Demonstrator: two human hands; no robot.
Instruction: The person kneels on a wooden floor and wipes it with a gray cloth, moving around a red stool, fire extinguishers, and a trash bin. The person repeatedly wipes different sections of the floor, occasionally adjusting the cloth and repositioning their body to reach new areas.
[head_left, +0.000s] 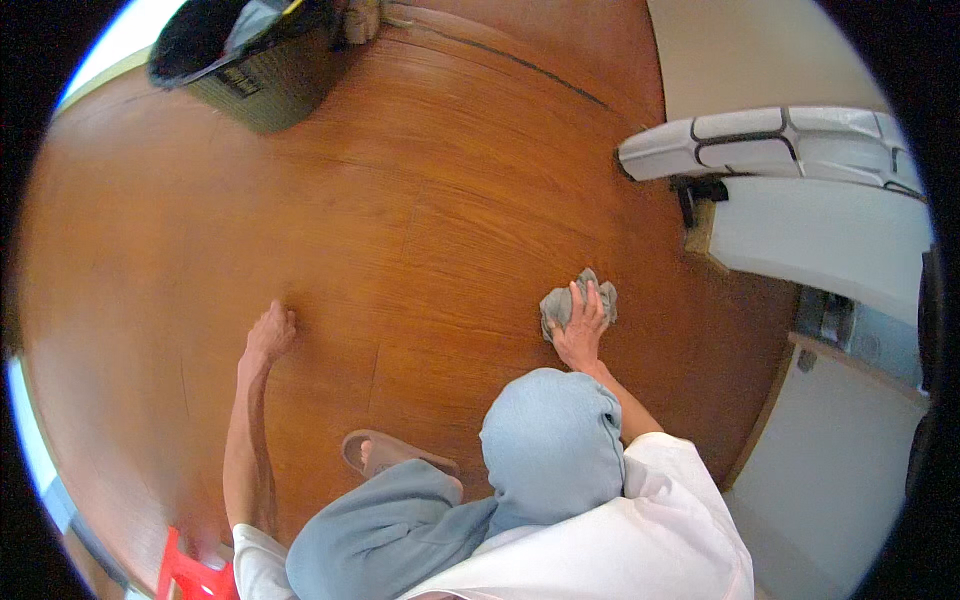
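Observation:
A crumpled grey cloth lies pressed against the wood-grain floor. My right hand rests on top of it, fingers spread over the folds. Off to the left, my left hand is curled into a fist at the floor; nothing shows in it. Whether its knuckles touch the boards is hard to tell. Between my arms are my bent knees in blue-grey trousers, and a brown slipper is on one foot.
A dark bin with a liner stands at the far left. To the right are a white, black-lined padded piece, a white panel and a pale cabinet front. A red plastic stool sits behind my left arm.

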